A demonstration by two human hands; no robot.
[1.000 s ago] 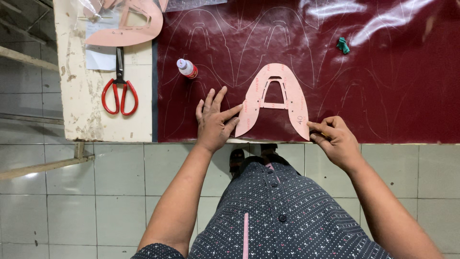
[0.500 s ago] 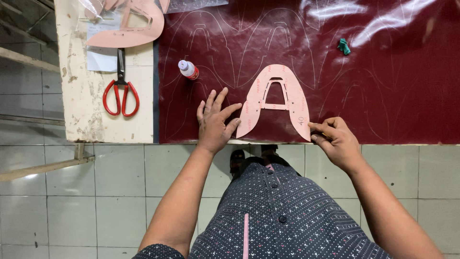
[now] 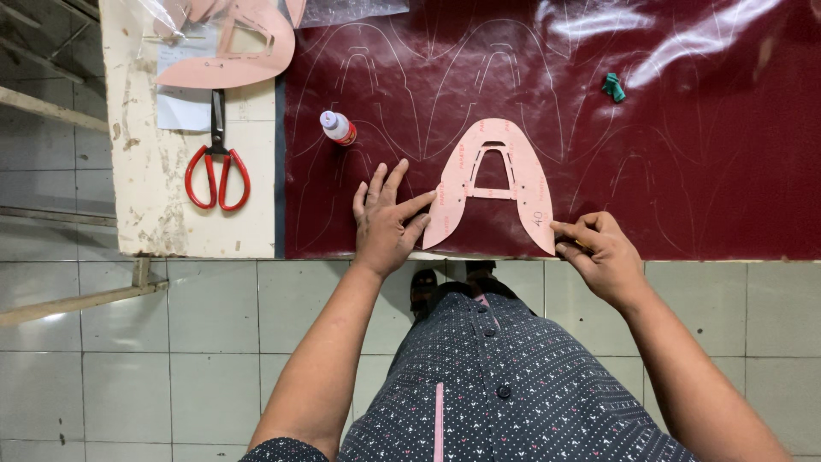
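A pink arch-shaped cardboard pattern [image 3: 530, 175] lies flat on a glossy dark red sheet [image 3: 684, 171] marked with several traced outlines. My left hand [image 3: 386, 218] rests on the sheet with fingers spread, index finger and thumb touching the pattern's left leg. My right hand [image 3: 599, 248] sits at the sheet's near edge, its fingertips pinched at the tip of the pattern's right leg; whether they hold a pen is hidden.
Red-handled scissors [image 3: 217, 171] lie on the worn white tabletop [image 3: 154, 205] at left. More pink patterns [image 3: 231, 51] in clear plastic sit at the far left. A small white bottle with red label [image 3: 337, 127] and a green crumpled bit [image 3: 613, 86] lie on the sheet. Tiled floor below.
The pattern and both hands have stayed nearly still; my left fingers shifted slightly against the pattern's left leg.
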